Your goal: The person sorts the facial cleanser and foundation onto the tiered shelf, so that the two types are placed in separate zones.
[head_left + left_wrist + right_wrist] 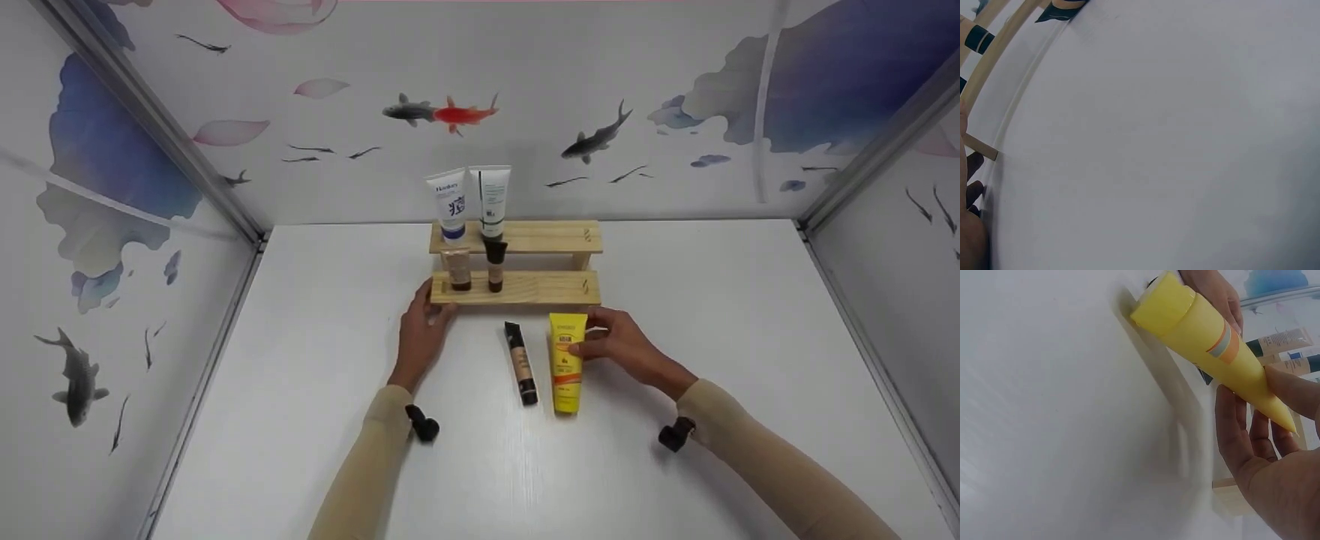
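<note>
My right hand (626, 345) pinches a yellow squeeze tube (568, 379) between thumb and fingers near its flat crimped end. In the right wrist view the tube (1219, 354) is tilted, its wide cap above the white tabletop. At the left end of a two-step wooden rack (551, 288), my left hand (424, 334) grips the lower step, thumb in front and fingers at the side. Between my hands lies a slim beige tube (520, 364) with black ends, flat on the table. The left wrist view shows only part of that hand (971, 236) by the rack's leg (981, 146).
Two white tubes, one with a blue cap (452, 202) and one with a dark cap (492, 199), stand on the upper step. A beige tube (459, 271) and a small black-and-beige tube (495, 266) stand on the lower one. Printed panels (525, 67) enclose the white table (322, 337).
</note>
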Demonstrator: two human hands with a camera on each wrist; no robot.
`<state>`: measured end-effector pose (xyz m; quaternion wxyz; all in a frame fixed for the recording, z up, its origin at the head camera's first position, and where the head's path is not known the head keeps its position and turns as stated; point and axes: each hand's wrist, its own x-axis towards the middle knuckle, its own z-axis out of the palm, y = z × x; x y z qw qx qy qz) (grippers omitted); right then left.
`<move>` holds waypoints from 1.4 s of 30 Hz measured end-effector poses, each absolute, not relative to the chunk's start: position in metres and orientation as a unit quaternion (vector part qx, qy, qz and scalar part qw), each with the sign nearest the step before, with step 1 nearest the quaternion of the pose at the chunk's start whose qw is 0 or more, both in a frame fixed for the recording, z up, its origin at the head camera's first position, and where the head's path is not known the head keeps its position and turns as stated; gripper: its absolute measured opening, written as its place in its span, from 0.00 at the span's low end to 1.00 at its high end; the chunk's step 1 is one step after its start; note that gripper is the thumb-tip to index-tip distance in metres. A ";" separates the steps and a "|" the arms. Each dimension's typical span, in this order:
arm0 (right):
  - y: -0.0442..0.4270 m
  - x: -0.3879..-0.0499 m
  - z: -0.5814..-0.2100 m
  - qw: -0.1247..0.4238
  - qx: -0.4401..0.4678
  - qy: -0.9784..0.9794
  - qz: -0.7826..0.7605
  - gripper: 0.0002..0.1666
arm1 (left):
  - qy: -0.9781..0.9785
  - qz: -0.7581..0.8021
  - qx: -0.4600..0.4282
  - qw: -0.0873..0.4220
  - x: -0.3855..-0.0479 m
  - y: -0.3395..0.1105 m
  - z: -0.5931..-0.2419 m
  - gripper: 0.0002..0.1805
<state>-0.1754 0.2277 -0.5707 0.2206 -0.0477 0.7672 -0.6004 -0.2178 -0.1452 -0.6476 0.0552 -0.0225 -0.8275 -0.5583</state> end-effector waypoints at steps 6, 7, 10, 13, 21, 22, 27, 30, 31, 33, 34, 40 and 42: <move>0.230 -0.177 -0.563 0.214 -0.043 0.766 -0.605 0.42 | -0.833 -0.550 -0.025 0.056 -0.219 -0.146 -0.649 0.45; 0.230 -0.177 -0.561 0.212 -0.044 0.767 -0.604 0.42 | -0.834 -0.548 -0.026 0.057 -0.219 -0.146 -0.649 0.45; 0.233 -0.179 -0.557 0.205 -0.047 0.769 -0.604 0.40 | -0.835 -0.547 -0.027 0.058 -0.219 -0.146 -0.649 0.45; 0.236 -0.181 -0.551 0.195 -0.048 0.772 -0.603 0.39 | -0.835 -0.546 -0.026 0.058 -0.218 -0.146 -0.648 0.44; 0.244 -0.188 -0.534 0.175 -0.037 0.770 -0.613 0.38 | -0.837 -0.543 -0.025 0.058 -0.218 -0.145 -0.647 0.43; 0.245 -0.188 -0.532 0.172 -0.036 0.769 -0.614 0.38 | -0.837 -0.543 -0.025 0.058 -0.218 -0.145 -0.647 0.43; 0.250 -0.192 -0.521 0.158 -0.033 0.776 -0.609 0.37 | -0.839 -0.541 -0.021 0.058 -0.219 -0.145 -0.648 0.43; 0.252 -0.193 -0.515 0.147 -0.028 0.784 -0.603 0.37 | -0.840 -0.540 -0.018 0.055 -0.219 -0.144 -0.647 0.44; 0.253 -0.194 -0.513 0.144 -0.027 0.785 -0.602 0.37 | -0.840 -0.540 -0.017 0.054 -0.218 -0.143 -0.647 0.44; 0.255 -0.195 -0.508 0.137 -0.028 0.788 -0.600 0.36 | -0.838 -0.542 -0.016 0.054 -0.218 -0.143 -0.646 0.43; 0.255 -0.196 -0.507 0.132 -0.028 0.788 -0.600 0.36 | -0.837 -0.544 -0.017 0.054 -0.218 -0.143 -0.646 0.43; 0.257 -0.201 -0.497 0.106 -0.031 0.789 -0.604 0.35 | -0.832 -0.551 -0.021 0.057 -0.219 -0.144 -0.647 0.41; 0.257 -0.203 -0.493 0.100 -0.031 0.789 -0.605 0.35 | -0.832 -0.551 -0.022 0.058 -0.219 -0.144 -0.647 0.42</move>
